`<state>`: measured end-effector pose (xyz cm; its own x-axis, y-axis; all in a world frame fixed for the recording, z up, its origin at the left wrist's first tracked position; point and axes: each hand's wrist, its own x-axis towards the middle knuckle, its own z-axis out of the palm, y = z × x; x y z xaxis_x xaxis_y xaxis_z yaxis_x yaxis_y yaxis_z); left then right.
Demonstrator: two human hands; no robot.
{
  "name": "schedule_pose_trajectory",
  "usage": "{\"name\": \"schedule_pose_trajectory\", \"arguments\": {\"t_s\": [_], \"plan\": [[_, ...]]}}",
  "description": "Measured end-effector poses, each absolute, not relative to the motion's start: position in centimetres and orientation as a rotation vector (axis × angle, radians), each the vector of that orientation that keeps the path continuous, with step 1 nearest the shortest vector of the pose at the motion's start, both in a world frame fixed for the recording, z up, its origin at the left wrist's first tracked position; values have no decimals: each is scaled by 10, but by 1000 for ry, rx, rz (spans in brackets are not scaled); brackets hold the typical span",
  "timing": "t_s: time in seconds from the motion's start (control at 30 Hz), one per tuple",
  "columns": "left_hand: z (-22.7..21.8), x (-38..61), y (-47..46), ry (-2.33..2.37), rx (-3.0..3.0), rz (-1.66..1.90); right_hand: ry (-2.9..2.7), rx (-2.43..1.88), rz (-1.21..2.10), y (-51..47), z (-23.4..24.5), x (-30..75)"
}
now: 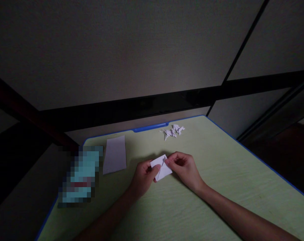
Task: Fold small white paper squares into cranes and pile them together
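Observation:
A small folded square of white paper (164, 171) is held up between both hands over the table. My left hand (143, 175) pinches its left side, thumb lying on top and fingers underneath. At the upper right edge, my right hand (184, 166) grips the paper between thumb and index finger. A diagonal fold line with a dark gap runs across the paper between the two thumbs. Beyond my hands, several small folded white paper figures (172, 132) lie in a group near the table's far edge.
A stack of white paper sheets (115, 155) lies left of my hands. Farther left, a pixelated light-blue object (83, 177) rests at the table's edge. The pale green table (232, 174) has blue edging and a blue strip (151, 127) at the back, before a panelled wall.

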<state>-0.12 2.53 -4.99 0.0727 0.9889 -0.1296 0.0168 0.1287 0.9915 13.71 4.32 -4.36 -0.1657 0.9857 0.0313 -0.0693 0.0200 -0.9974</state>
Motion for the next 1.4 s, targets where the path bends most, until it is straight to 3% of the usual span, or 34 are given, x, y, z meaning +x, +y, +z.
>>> {"name": "schedule_pose_trajectory", "arguments": {"t_s": [1.4], "plan": [[-40, 2, 22, 1248, 1177, 975, -1264, -1030, 1393, 40, -45, 134]]}}
